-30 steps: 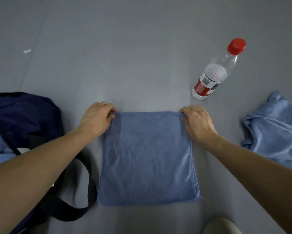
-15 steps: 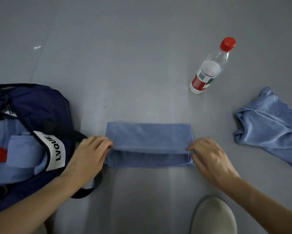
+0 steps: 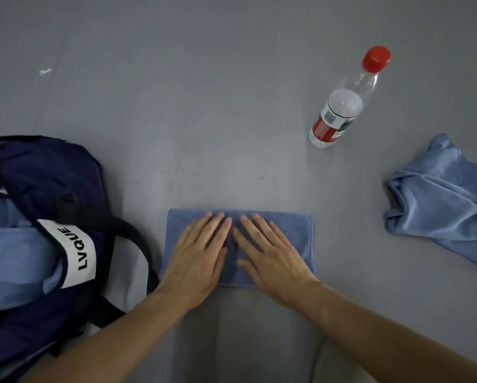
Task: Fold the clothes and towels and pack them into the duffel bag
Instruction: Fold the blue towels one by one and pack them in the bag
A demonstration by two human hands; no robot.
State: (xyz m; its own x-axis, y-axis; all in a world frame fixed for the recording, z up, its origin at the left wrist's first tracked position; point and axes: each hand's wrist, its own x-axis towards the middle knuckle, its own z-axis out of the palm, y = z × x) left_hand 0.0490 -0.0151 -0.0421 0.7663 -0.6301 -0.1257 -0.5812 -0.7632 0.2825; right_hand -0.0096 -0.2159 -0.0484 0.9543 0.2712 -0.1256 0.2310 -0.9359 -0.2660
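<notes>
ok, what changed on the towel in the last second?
The blue towel went from a square to a narrow strip: both hands pinched its far corners, folded them toward the person, then let go. Now the left hand and right hand press flat on it. Water bottle, crumpled towel and duffel bag stayed put.

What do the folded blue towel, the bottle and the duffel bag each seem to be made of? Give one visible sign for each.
Folded blue towel: probably microfibre or terry, matt; short fuzzy nap, stitched edge.
Bottle: clear glossy plastic; see-through wall, red cap likely plastic too.
Duffel bag: likely woven nylon or polyester, navy, slight sheen; soft creases, limp sides.
</notes>
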